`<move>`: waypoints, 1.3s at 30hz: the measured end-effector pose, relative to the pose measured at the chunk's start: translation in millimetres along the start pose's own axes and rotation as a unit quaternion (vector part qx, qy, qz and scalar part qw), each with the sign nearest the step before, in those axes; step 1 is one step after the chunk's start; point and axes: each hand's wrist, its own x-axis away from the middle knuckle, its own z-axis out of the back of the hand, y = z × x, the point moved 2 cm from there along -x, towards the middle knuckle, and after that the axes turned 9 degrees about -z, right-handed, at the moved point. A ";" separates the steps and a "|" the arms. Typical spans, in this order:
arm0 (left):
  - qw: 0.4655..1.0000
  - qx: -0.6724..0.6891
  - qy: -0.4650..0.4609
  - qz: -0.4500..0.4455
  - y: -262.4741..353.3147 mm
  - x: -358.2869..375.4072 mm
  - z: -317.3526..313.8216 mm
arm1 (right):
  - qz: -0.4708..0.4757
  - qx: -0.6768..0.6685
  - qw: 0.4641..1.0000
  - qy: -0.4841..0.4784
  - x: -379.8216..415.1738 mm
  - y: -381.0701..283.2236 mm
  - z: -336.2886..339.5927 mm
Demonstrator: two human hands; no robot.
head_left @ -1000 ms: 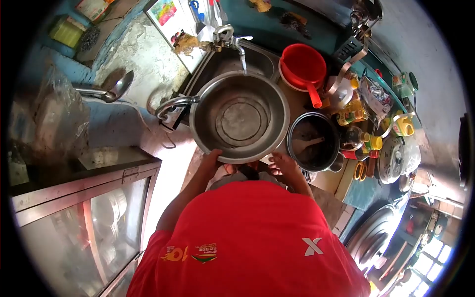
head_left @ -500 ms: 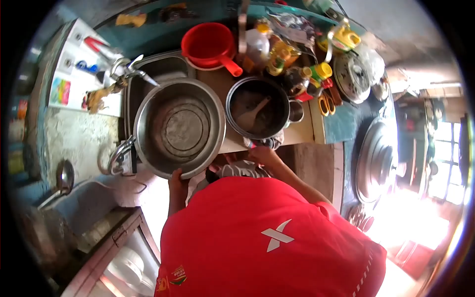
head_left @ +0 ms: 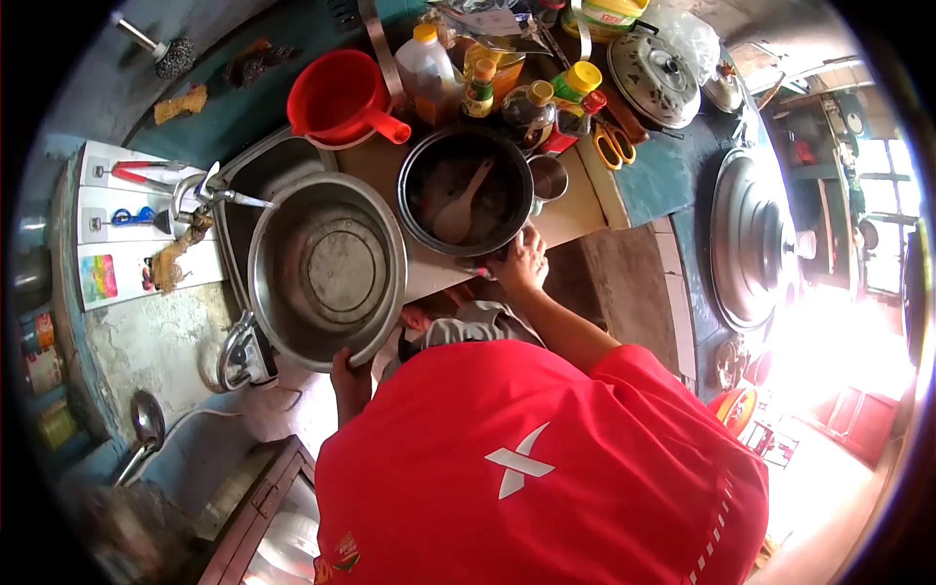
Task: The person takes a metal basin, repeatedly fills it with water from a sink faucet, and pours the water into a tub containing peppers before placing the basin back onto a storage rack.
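Observation:
A wide metal basin [head_left: 341,268] rests tilted over the sink, turned toward me. My left hand [head_left: 351,374] is closed on its near rim. Right of the basin stands a black pot [head_left: 408,210] with a pale rice paddle [head_left: 460,214] leaning inside over some contents. My right hand [head_left: 524,263] is at the counter edge just below the pot, fingers curled over something dark that I cannot make out. Close above this hand is a metal mug [head_left: 548,178], beside the pot.
A red strainer-shaped bowl with handle [head_left: 336,95] sits behind the basin. Bottles [head_left: 526,115], orange scissors [head_left: 614,146] and lidded pots [head_left: 655,78] crowd the back right. The faucet [head_left: 229,195] reaches over the sink at left. A large lidded pan [head_left: 756,239] stands far right.
My right hand has moved up, closer to the pot and mug. The left hand stays on the basin rim. The view has turned slightly, shifting the counter items left.

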 end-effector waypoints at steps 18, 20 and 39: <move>0.880 0.444 0.075 0.153 51.5 -3.2 -27.0 | -0.236 -0.641 0.694 -0.228 -39.3 41.2 22.5; 0.875 0.451 0.067 0.162 46.0 -3.8 -24.4 | -0.228 -0.641 0.685 -0.260 -43.1 50.8 25.9; 0.897 0.404 0.094 0.154 46.8 -3.3 -26.0 | -0.185 -0.745 0.633 0.102 -111.1 141.6 162.8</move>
